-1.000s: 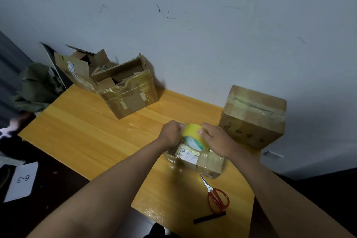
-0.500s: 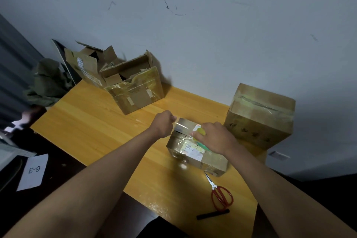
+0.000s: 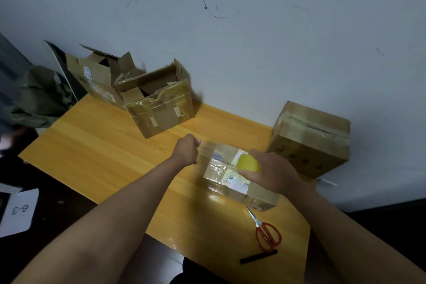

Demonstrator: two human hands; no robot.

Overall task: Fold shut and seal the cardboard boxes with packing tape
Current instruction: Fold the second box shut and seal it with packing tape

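Nearest you on the wooden table (image 3: 96, 145), a black stick-like object (image 3: 258, 257) lies by the front edge, with red-handled scissors (image 3: 267, 233) just beyond it, blades pointing toward the small box (image 3: 227, 176). That small box sits in front of you, wrapped in glossy tape and bearing white labels. Your right hand (image 3: 270, 175) curls around the yellow tape roll (image 3: 248, 163), holding it on top of the box. Your left hand (image 3: 187, 148) is closed in a fist just left of the box; a faint clear strip seems to stretch from it toward the roll, though blur hides what the fingers pinch. Farther right, a sealed box (image 3: 310, 139) stands against the wall. At the far left corner, two open boxes (image 3: 159, 104) sit touching, flaps up.
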